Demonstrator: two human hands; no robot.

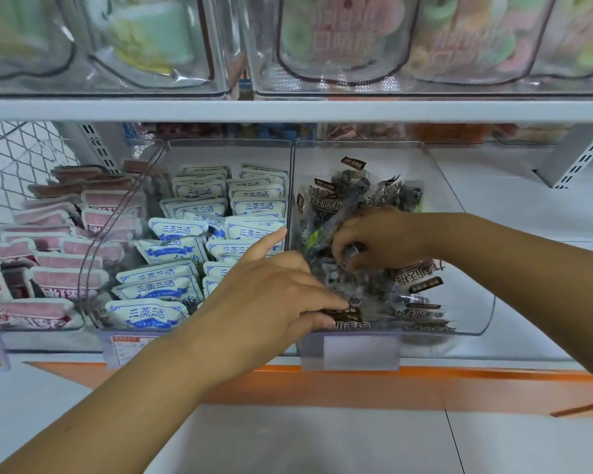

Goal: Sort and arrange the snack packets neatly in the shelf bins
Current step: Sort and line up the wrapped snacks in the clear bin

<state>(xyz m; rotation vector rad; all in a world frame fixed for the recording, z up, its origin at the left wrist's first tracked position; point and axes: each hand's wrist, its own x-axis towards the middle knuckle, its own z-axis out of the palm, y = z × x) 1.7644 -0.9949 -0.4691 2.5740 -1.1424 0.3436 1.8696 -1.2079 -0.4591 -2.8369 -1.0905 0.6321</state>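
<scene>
A clear bin (466,316) on the right of the lower shelf holds a loose heap of dark brown plum packets (343,196). My left hand (274,295) reaches over its front left corner and pinches a dark packet (344,316) between thumb and fingers, index finger pointing up. My right hand (377,237) is deep in the same bin, fingers curled round several dark packets. The middle bin (172,155) holds white and blue packets (178,244) in rough rows. The left bin holds pink packets (65,254).
The upper shelf (288,109) carries clear bins of pastel ring candies (350,32). A wire mesh panel (18,159) stands at far left. Bare white shelf (528,206) lies right of the dark-packet bin. An orange strip (356,388) runs below the shelf edge.
</scene>
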